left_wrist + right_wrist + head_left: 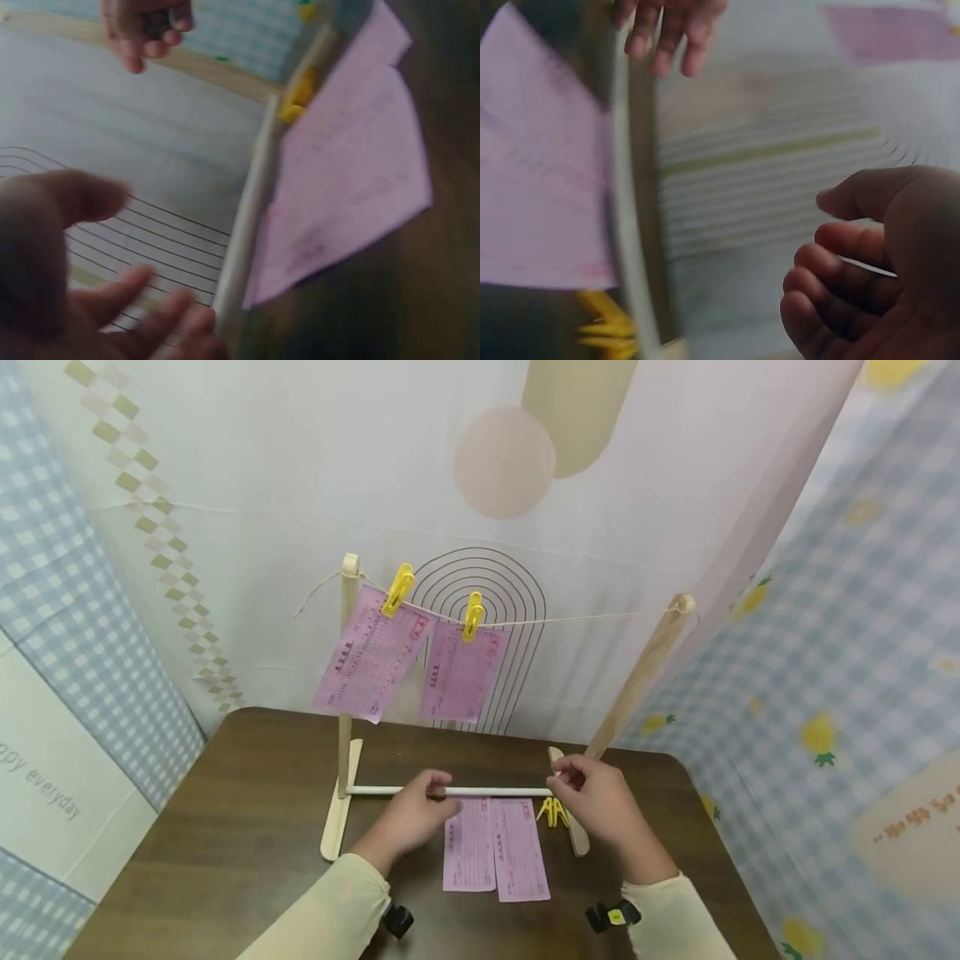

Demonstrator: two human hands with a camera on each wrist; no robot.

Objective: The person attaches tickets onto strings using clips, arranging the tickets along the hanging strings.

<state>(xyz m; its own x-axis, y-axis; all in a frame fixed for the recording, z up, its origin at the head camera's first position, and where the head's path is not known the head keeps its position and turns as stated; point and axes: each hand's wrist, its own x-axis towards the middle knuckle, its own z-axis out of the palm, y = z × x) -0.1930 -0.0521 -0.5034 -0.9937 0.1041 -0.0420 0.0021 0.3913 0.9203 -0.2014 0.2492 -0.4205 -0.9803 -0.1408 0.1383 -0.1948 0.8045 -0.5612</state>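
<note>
Left hand [416, 814] loosely spread over white crossbar [450, 791]; right hand [596, 802] half-curled, gripping nothing, near yellow pegs [553, 812]. Two pink slips [495, 852] flat on bench [225, 827], within easy reach.

Rack [348, 693] on tabletop [225, 827]; two slips [372, 653] clipped to its string [585, 619], two slips [495, 853] flat before the crossbar [495, 791], pegs [552, 811] just right of them, hands either side

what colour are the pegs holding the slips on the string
Yellow. Both pegs clip pink slips to the string; the head view shows it best.
</note>
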